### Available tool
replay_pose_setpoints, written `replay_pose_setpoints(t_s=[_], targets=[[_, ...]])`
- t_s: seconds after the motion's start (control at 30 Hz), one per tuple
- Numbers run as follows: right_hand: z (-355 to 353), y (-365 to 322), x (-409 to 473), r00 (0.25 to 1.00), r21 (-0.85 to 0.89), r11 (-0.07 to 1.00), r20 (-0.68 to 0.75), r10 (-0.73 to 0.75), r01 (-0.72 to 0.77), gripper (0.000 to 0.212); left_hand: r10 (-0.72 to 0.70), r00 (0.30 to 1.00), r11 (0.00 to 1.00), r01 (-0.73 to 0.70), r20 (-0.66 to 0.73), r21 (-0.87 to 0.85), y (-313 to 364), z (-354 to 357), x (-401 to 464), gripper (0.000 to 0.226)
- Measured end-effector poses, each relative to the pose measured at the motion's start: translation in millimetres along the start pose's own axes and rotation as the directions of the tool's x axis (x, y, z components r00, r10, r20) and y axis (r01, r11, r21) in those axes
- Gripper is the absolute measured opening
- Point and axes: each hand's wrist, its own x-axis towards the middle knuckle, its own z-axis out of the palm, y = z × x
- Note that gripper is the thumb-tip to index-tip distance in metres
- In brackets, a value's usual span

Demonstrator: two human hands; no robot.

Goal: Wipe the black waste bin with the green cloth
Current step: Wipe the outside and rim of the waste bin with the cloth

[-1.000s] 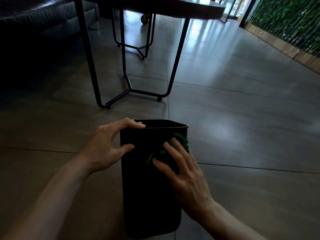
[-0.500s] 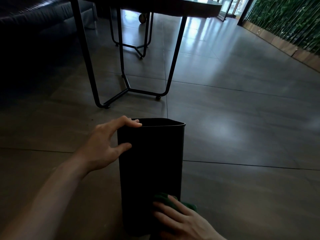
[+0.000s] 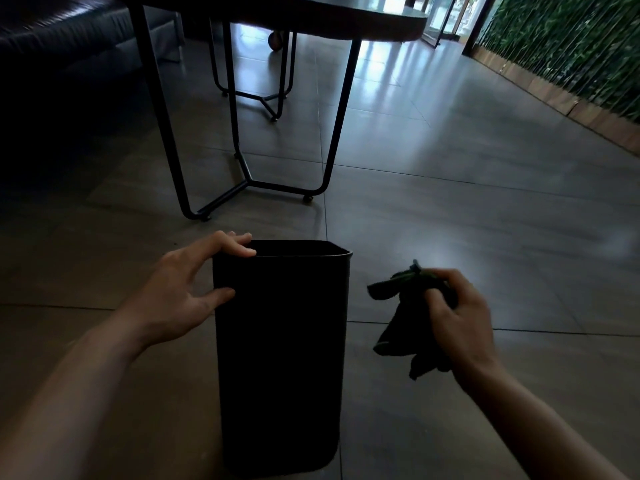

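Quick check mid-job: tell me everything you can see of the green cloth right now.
The green cloth is dark, soft-looking fabric, crumpled and limp. The right hand grips its bunched top, and loose folds hang below the fingers above the tiled floor. It is off to the right of the black waste bin, not touching it.

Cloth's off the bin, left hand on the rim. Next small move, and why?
Probably bring the right hand back in and press the green cloth against the bin's right side. The cloth hangs bunched in that hand, clear of the black bin, so nothing is being wiped. The left hand holds the rim's near-left corner, which should steady the upright bin for a stroke.
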Motion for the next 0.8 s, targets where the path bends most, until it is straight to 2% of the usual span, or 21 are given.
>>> replay_pose_setpoints(t_s=[0.07, 0.13, 0.23, 0.3, 0.37, 0.47, 0.53, 0.6, 0.7, 0.8], targets=[[-6.3, -3.1, 13.8, 0.995, 0.031, 0.994, 0.003, 0.102, -0.102, 0.019, -0.003, 1.0, 1.0, 0.003, -0.005, 0.009, -0.7, -3.4, -1.7, 0.063], [-10.8, -4.2, 29.4, 0.983, -0.032, 0.985, 0.068, 0.172, -0.17, 0.01, -0.015, 1.0, 1.0, 0.015, -0.005, 0.018, -0.6, -6.1, -3.7, 0.064], [-8.1, -5.4, 49.4, 0.958, -0.283, 0.946, 0.192, 0.214, -0.155, 0.027, -0.03, 1.0, 0.999, 0.03, -0.007, 0.025, -0.4, -9.7, -6.5, 0.063], [-0.1, -8.3, 56.1, 0.96, -0.422, 0.905, 0.232, 0.159, -0.047, 0.033, -0.039, 0.999, 0.999, 0.039, -0.017, 0.027, 0.4, -11.0, -8.7, 0.061], [9.9, -13.5, 59.8, 0.954, -0.511, 0.851, 0.298, 0.043, 0.122, 0.037, -0.048, 0.998, 0.998, 0.049, -0.028, 0.03, 1.4, -12.0, -10.5, 0.058], [23.7, -24.4, 64.2, 0.844, -0.572, 0.693, 0.527, -0.1, 0.439, 0.062, -0.055, 0.998, 0.998, 0.056, -0.032, 0.033, 3.8, -12.1, -11.6, 0.055], [33.2, -31.3, 65.3, 0.755, -0.581, 0.562, 0.644, -0.125, 0.589, 0.063, -0.057, 0.998, 0.997, 0.059, -0.035, 0.042, 5.2, -11.8, -11.6, 0.054], [41.4, -36.9, 65.3, 0.71, -0.566, 0.512, 0.692, -0.13, 0.646, 0.053, -0.056, 0.998, 0.997, 0.058, -0.04, 0.059, 5.3, -11.6, -11.6, 0.053], [48.1, -41.8, 63.9, 0.685, -0.517, 0.539, 0.71, -0.164, 0.665, 0.036, -0.064, 0.997, 0.994, 0.068, -0.045, 0.084, 3.6, -13.0, -12.9, 0.052], [50.3, -40.3, 60.3, 0.663, -0.496, 0.498, 0.708, -0.243, 0.712, 0.029, -0.087, 0.993, 0.989, 0.096, -0.081, 0.114, 0.2, -14.3, -13.6, 0.052]])
